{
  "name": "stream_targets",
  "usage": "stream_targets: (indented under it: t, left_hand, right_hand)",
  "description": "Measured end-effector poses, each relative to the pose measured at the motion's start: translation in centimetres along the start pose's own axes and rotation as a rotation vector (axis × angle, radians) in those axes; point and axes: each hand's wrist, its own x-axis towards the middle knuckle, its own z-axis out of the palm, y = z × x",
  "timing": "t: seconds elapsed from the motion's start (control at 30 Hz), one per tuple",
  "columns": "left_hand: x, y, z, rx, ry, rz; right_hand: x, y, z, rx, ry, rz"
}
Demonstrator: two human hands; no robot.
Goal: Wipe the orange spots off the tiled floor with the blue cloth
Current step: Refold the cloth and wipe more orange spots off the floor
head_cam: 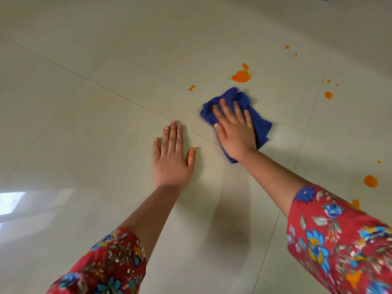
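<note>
R hand [235,132] presses blue cloth [261,126], fingers [226,111] spread flat. Big orange spot [241,76] is just past cloth, ahead of fingers.

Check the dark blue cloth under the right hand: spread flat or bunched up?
Bunched. The dark blue cloth lies in rumpled folds under the flat right hand, not spread out.

Right hand [235,132] seemingly flat on cloth [261,125]
</note>
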Motion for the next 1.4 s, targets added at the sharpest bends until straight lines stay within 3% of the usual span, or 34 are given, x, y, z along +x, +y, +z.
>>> stream_targets:
  t: [0.07, 0.13, 0.17, 0.27, 0.3, 0.33, 0.43, 0.5, 0.6, 0.73, 0.83, 0.9, 0.93, 1.0, 1.1, 1.17, 1.3, 1.33, 1.4]
  left_hand:
    - [0.0, -0.1, 0.1, -0.012, -0.009, 0.011]
    - [-0.1, 0.0, 0.1, -0.011, -0.019, 0.018]
    - [0.0, 0.0, 0.0, -0.006, -0.02, 0.013]
    - [-0.1, 0.1, -0.1, 0.005, -0.022, 0.006]
    - [-0.1, 0.1, -0.1, 0.009, -0.019, 0.005]
    - [-0.1, 0.1, -0.2, 0.007, -0.017, 0.003]
    - [0.0, 0.2, 0.0, -0.003, -0.016, -0.004]
    - [0.0, 0.2, 0.0, -0.005, -0.016, -0.001]
    - [-0.1, 0.1, -0.2, -0.004, -0.034, 0.011]
    - [-0.1, 0.0, -0.2, 0.015, -0.021, 0.016]
    - [0.0, 0.0, -0.2, 0.014, -0.021, 0.007]
    - [0.0, 0.0, -0.2, 0.011, -0.023, 0.017]
    - [-0.1, 0.0, -0.3, 0.007, -0.027, 0.023]
    - [-0.1, -0.1, -0.3, 0.013, -0.029, 0.029]
    - [-0.2, 0.0, -0.2, 0.017, -0.031, 0.021]
    - [-0.1, 0.1, -0.2, 0.014, -0.021, 0.007]
    - [-0.1, 0.1, -0.1, -0.006, -0.013, 0.012]
    - [0.0, 0.0, -0.1, -0.005, -0.014, 0.014]
    - [-0.1, -0.1, -0.1, -0.002, -0.01, 0.024]
  right_hand:
    - [-3.1, -1.2, 0.9, -0.058, -0.019, -0.276]
    - [-5.1, 1.1, 1.0, -0.091, -0.039, -0.417]
    - [-4.7, 2.3, 0.9, -0.102, -0.025, -0.386]
    - [-1.2, 2.7, 0.0, -0.007, 0.018, 0.049]
    - [-0.3, 1.3, -0.1, 0.003, 0.026, 0.113]
    - [0.1, -0.5, 0.2, -0.012, 0.029, 0.073]
    - [1.3, -4.6, 1.3, -0.084, 0.014, -0.296]
    - [4.2, -5.6, 0.5, -0.075, -0.019, -0.363]
    - [7.8, -5.4, -0.2, -0.039, -0.066, -0.188]
    - [3.3, -4.3, 1.1, 0.07, 0.127, 0.189]
    - [-1.3, -5.4, 2.1, 0.076, 0.09, 0.041]
    - [0.7, -4.5, 1.4, 0.058, 0.06, -0.115]
    - [2.1, -3.2, 0.8, 0.027, 0.048, -0.096]
    - [4.5, 0.4, 0.1, 0.019, 0.066, 0.159]
    - [1.0, 3.8, 0.2, 0.122, 0.143, 0.62]
    - [-3.5, 1.4, 0.9, 0.079, 0.157, 0.543]
    - [-3.6, -1.8, 1.4, 0.018, 0.032, -0.01]
    - [-1.6, -1.0, 0.9, 0.014, 0.028, -0.002]
    - [1.7, 2.3, -0.2, 0.031, 0.025, 0.198]
